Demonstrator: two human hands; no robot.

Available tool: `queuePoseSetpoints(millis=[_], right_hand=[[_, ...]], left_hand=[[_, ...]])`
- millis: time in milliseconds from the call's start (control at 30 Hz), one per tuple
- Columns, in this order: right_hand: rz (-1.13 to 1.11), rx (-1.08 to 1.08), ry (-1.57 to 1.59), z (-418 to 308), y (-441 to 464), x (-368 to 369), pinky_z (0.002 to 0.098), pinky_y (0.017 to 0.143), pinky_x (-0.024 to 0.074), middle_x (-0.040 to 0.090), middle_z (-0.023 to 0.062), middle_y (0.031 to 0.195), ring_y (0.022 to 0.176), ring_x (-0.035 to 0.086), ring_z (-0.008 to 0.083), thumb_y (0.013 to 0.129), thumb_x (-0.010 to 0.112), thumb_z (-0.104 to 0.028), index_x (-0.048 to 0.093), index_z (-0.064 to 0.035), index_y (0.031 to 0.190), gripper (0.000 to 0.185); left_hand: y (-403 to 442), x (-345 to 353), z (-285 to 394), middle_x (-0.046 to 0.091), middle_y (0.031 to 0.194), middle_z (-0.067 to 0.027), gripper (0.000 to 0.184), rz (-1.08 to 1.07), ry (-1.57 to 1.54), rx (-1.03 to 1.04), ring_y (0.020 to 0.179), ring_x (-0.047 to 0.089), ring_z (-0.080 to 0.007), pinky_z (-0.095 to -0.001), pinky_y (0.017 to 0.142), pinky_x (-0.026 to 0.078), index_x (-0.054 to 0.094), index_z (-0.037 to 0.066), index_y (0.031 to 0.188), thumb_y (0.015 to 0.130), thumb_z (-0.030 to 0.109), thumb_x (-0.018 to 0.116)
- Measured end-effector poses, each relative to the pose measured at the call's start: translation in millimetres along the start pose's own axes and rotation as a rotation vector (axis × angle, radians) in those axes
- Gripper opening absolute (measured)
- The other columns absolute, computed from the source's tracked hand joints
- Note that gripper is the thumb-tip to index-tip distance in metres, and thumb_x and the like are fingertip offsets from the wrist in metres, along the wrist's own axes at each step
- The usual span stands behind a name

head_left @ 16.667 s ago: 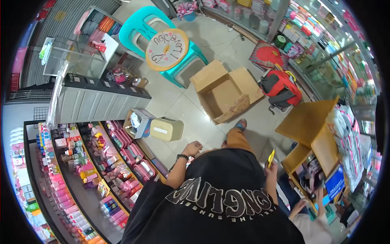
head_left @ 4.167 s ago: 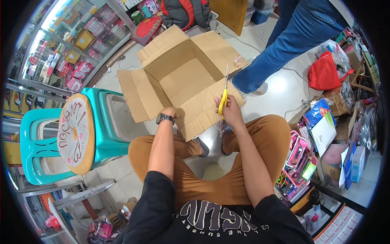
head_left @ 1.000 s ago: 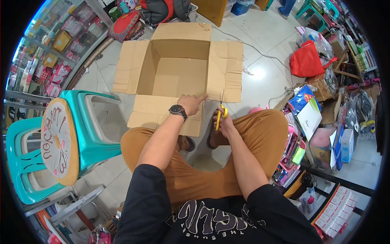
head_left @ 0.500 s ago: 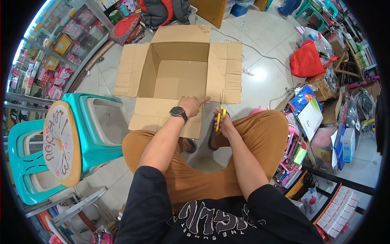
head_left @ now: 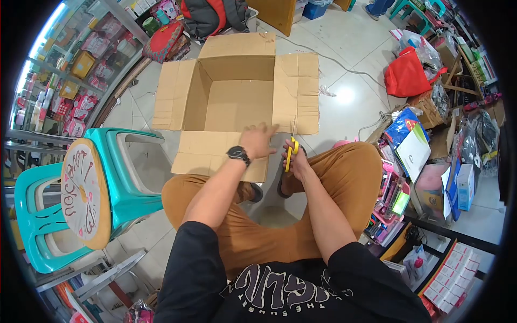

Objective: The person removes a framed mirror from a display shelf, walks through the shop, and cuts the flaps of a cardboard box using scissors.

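Note:
An opened cardboard box [head_left: 239,105] stands on the tiled floor in front of me, its flaps folded outward and its inside bare. My left hand [head_left: 257,141], with a black watch [head_left: 237,154] on the wrist, is over the near flap [head_left: 202,151] by its right corner. Its fingers are spread and hold nothing; whether they touch the cardboard I cannot tell. My right hand [head_left: 294,160] grips yellow-handled scissors [head_left: 291,156] by the handles. The blades point away from me, near the lower edge of the right flap [head_left: 296,91].
Teal plastic stools [head_left: 121,177] with a round lettered seat pad [head_left: 86,194] are at my left, near a glass display case [head_left: 81,59]. A backpack [head_left: 218,16] lies beyond the box. At right are a red bag [head_left: 410,72] and piled goods. A cable [head_left: 336,62] crosses the floor.
My left hand has gone from pointing with its index finger at the right flap's corner to spread fingers, slightly blurred. The right hand and scissors have barely moved.

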State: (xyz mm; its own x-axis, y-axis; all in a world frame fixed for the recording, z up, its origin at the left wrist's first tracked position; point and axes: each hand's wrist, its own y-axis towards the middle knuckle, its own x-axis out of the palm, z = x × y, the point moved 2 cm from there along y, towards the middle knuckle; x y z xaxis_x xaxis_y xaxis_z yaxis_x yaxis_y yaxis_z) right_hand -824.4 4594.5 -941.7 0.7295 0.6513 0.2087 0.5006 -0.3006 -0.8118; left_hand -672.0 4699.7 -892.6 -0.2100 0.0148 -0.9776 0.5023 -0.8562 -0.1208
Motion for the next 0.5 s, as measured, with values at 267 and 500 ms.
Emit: queuePoseSetpoints(millis=[267, 500], right_hand=[[-0.043, -0.006, 0.012, -4.9, -0.3, 5.1, 0.0273, 0.063, 0.0396, 0.056, 0.0015, 0.082, 0.066, 0.048, 0.0135, 0.081, 0.065, -0.057, 0.059, -0.0153, 0.107, 0.05], [-0.098, -0.002, -0.069, 2.2, -4.1, 17.8, 0.0261, 0.063, 0.0399, 0.055, 0.0021, 0.082, 0.067, 0.049, 0.0134, 0.083, 0.064, -0.056, 0.059, -0.0149, 0.106, 0.047]], left_hand=[[7.9, -1.8, 10.0, 0.067, 0.107, -0.0119, 0.071, -0.246, 0.122, 0.013, 0.093, 0.064, -0.0294, -0.0412, 0.083, 0.045, 0.037, 0.029, 0.146, 0.082, 0.038, 0.066], [7.8, 16.5, -3.2, 0.068, 0.104, -0.0123, 0.068, -0.166, 0.092, -0.021, 0.092, 0.064, -0.0303, -0.0424, 0.084, 0.045, 0.043, 0.026, 0.143, 0.081, 0.045, 0.066]])
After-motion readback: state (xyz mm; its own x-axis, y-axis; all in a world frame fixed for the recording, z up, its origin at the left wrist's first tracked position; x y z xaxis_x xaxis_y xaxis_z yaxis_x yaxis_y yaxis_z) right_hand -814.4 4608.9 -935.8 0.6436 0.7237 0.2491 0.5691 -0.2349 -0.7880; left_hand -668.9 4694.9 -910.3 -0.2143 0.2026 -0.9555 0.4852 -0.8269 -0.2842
